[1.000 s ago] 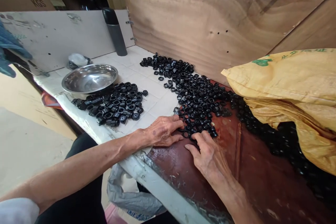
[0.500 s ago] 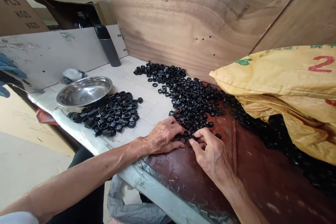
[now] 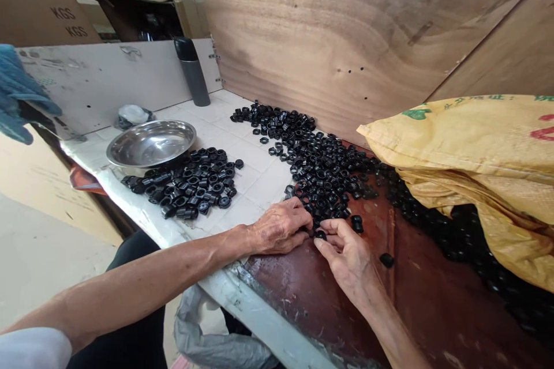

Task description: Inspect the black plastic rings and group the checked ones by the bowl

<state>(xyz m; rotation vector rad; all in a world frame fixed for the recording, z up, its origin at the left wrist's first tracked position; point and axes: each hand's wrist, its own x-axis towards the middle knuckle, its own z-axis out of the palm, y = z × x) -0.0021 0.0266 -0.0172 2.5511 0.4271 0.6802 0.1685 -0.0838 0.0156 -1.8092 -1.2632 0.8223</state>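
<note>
My left hand rests at the near end of a long heap of black plastic rings, its fingers closed together; what they hold, if anything, is hidden. Close beside it, my right hand pinches a small black ring between thumb and forefinger. Two loose black pieces lie to the right, one just past my right fingers and another on the reddish-brown surface. A second pile of black caps sits on the white tabletop, left of the heap.
Behind the left pile stands a steel bowl, with a dark flask farther back. A wooden board rises along the back. At the right, a yellow sack lies over more black pieces. A blue glove hangs far left.
The camera view has shifted, moving the scene slightly right. My left fingers have drawn closer together. A loose black piece now shows on the brown surface right of my right hand.
</note>
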